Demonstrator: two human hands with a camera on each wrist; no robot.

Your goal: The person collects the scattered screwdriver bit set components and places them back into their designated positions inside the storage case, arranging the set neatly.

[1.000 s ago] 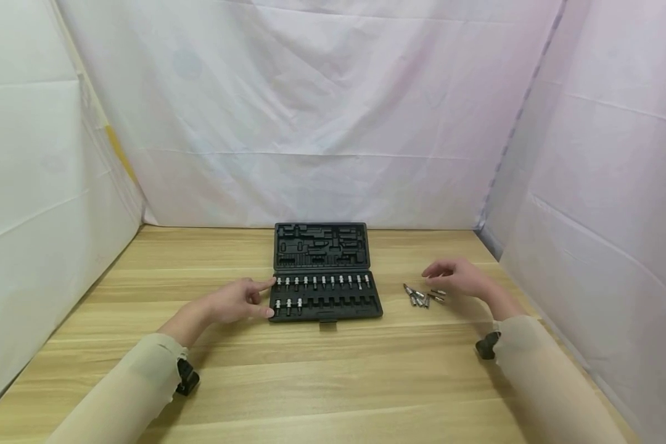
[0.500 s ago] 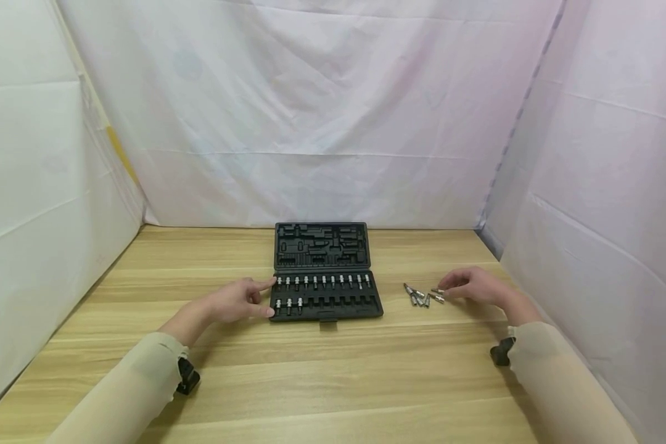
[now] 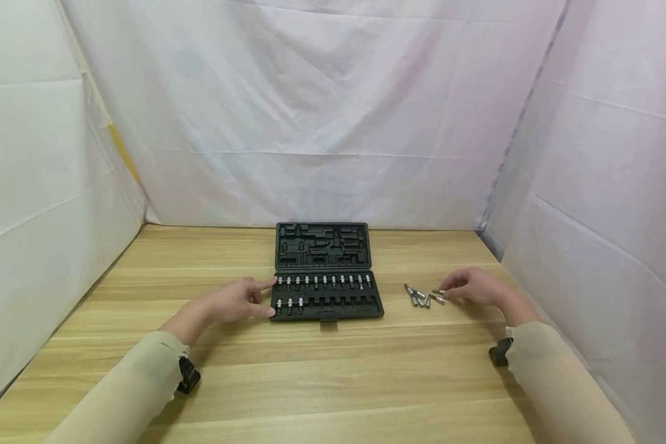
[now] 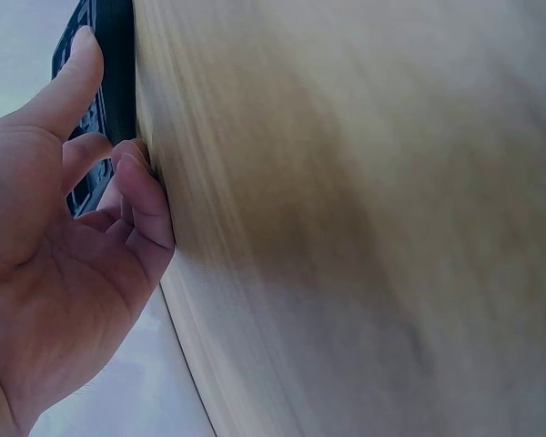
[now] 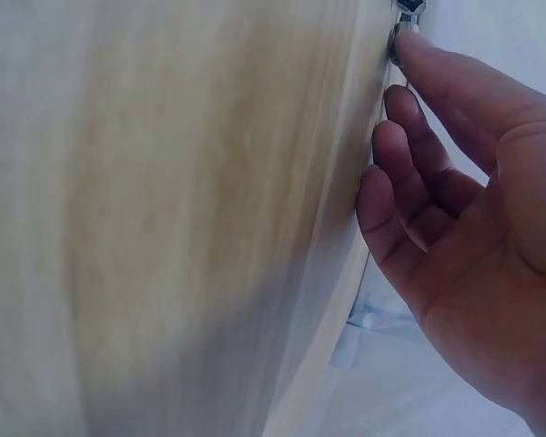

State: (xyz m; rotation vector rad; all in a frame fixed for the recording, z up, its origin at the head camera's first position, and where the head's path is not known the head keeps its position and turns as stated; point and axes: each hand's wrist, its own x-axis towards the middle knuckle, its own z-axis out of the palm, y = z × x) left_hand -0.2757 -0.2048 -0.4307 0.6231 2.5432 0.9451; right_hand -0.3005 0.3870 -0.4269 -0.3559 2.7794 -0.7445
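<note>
A black bit-socket case (image 3: 344, 292) lies unfolded on the wooden table. Silver bit sockets (image 3: 307, 281) fill its upper row, and three more stand at the left of the lower row. My left hand (image 3: 234, 301) rests at the case's left edge, index finger and thumb stretched to its two corners, the other fingers folded in. To the right of the case, several loose bit sockets (image 3: 420, 299) lie in a small pile. At the pile's right side my right hand (image 3: 475, 287) pinches a bit socket (image 5: 409, 7); its thumb overlaps part of it in the right wrist view.
The opened lid (image 3: 322, 246) with moulded recesses lies behind the tray. White sheets (image 3: 333, 123) hang behind the table and along both sides. Each wrist wears a black camera mount (image 3: 187, 375).
My right hand has moved right and down, from above the pile to a bit socket at its right side, and closed its fingertips there. The left hand stays put.
</note>
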